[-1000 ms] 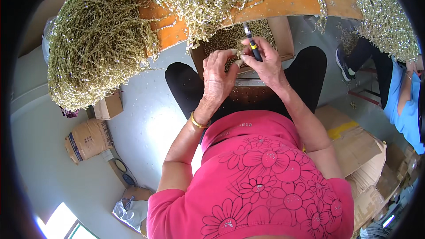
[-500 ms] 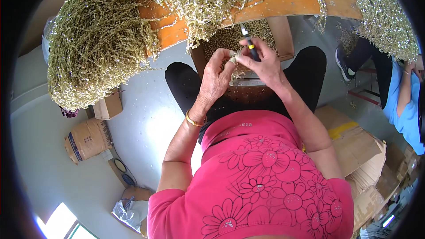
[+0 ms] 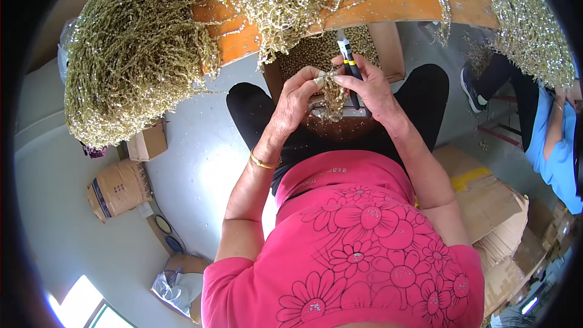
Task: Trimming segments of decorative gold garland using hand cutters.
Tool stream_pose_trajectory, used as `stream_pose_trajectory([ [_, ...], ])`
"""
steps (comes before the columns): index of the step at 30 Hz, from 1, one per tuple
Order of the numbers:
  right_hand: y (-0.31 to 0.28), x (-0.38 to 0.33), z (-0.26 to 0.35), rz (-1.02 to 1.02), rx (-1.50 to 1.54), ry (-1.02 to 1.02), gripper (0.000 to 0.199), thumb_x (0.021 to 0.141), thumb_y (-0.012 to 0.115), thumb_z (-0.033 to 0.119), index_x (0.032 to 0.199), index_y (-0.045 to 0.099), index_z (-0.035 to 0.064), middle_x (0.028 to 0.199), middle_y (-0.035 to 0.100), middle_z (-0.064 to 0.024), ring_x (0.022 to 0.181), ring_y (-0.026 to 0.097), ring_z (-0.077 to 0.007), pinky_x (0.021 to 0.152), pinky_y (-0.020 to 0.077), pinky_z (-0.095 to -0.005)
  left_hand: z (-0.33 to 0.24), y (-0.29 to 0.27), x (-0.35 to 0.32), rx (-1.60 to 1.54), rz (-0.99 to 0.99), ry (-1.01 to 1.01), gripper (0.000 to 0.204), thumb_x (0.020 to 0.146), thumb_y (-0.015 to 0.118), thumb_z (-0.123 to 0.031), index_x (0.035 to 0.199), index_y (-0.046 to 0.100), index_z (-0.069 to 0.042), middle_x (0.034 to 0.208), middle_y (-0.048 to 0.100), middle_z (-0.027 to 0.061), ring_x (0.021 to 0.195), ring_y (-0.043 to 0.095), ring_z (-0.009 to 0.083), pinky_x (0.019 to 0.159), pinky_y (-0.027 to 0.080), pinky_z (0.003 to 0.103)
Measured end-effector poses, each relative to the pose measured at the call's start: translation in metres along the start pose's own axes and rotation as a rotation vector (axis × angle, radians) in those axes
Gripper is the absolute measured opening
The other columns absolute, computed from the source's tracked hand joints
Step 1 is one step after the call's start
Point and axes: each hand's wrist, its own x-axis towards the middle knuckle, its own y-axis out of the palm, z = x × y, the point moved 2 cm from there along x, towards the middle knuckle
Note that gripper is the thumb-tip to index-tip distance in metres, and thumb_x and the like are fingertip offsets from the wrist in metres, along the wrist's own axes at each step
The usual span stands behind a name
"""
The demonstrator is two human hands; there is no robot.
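My left hand [image 3: 295, 101], with pale covers on some fingertips, is closed in a pinch at the top of a small bunch of gold beaded strands [image 3: 333, 100]. From there the bunch hangs down between my hands. My right hand [image 3: 375, 90] meets it at the same spot, thumb and finger pinching the bunch's top. In that right hand also lies a pair of cutting pliers [image 3: 348, 54], dark-handled with yellow bands, jaws pointing away from me. Below my hands stands a cardboard box [image 3: 388, 48] holding many small gold beads [image 3: 310, 51].
An orange board [image 3: 401, 0] spans the far side, with a big heap of gold strands [image 3: 133, 61] at left, another heap [image 3: 273, 0] mid-board and more strands [image 3: 528, 36] at right. Cartons [image 3: 480, 200] stand at right. A person in blue [image 3: 555, 146] sits at far right.
The bunch of gold strands now hangs in clearer view between my hands. The pliers have turned in my right hand, showing both handles. Both hands remain close together.
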Motion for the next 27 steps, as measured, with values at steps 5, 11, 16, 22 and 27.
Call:
stream_pose_trajectory([
  [5, 0.001, -0.001, -0.001, -0.018, 0.026, 0.012, 0.028, 0.076, 0.06, 0.005, 0.103, 0.054, 0.0063, 0.076, 0.052, 0.0029, 0.066, 0.046, -0.0037, 0.061, 0.0384, -0.0176, -0.006, 0.006, -0.004, 0.045, -0.108, 0.076, 0.017, 0.084, 0.047, -0.014, 0.092, 0.053, 0.0, 0.078, 0.051, -0.0004, 0.074, 0.044, 0.0068, 0.066, 0.039, 0.022],
  [11, 0.003, 0.001, -0.001, -0.023, -0.063, -0.089, 0.03, 0.075, 0.061, 0.004, 0.104, 0.053, 0.0056, 0.076, 0.051, 0.0025, 0.065, 0.046, -0.0037, 0.06, 0.0385, -0.0175, -0.01, 0.007, -0.008, 0.35, -0.161, 0.233, 0.015, 0.079, 0.055, -0.007, 0.092, 0.055, 0.001, 0.077, 0.057, 0.0084, 0.074, 0.054, 0.0167, 0.066, 0.043, 0.027],
  [16, 0.012, -0.004, 0.007, -0.116, -0.261, -0.166, 0.029, 0.076, 0.06, 0.004, 0.104, 0.052, 0.004, 0.079, 0.054, 0.0002, 0.071, 0.05, -0.0053, 0.065, 0.0417, -0.0198, -0.009, 0.007, -0.006, 0.566, -0.222, 0.26, 0.014, 0.075, 0.056, -0.006, 0.088, 0.056, 0.0, 0.075, 0.058, 0.0145, 0.072, 0.057, 0.0291, 0.067, 0.044, 0.035],
  [22, 0.012, -0.009, 0.003, -0.165, -0.412, -0.218, 0.029, 0.076, 0.06, 0.004, 0.103, 0.052, 0.0047, 0.082, 0.056, -0.0013, 0.074, 0.052, -0.0068, 0.067, 0.0437, -0.0219, -0.006, 0.008, -0.007, 0.721, -0.253, 0.419, 0.012, 0.075, 0.055, -0.005, 0.085, 0.058, -0.001, 0.076, 0.059, 0.0137, 0.074, 0.056, 0.0326, 0.073, 0.043, 0.038],
  [27, 0.006, -0.004, 0.003, -0.135, -0.299, -0.181, 0.029, 0.075, 0.061, 0.004, 0.103, 0.053, 0.0058, 0.081, 0.054, 0.0007, 0.073, 0.05, -0.0059, 0.067, 0.042, -0.0208, -0.013, 0.007, -0.005, 0.546, -0.258, 0.271, 0.009, 0.079, 0.055, -0.007, 0.084, 0.058, 0.0, 0.069, 0.059, 0.0063, 0.067, 0.055, 0.0163, 0.066, 0.043, 0.028],
])
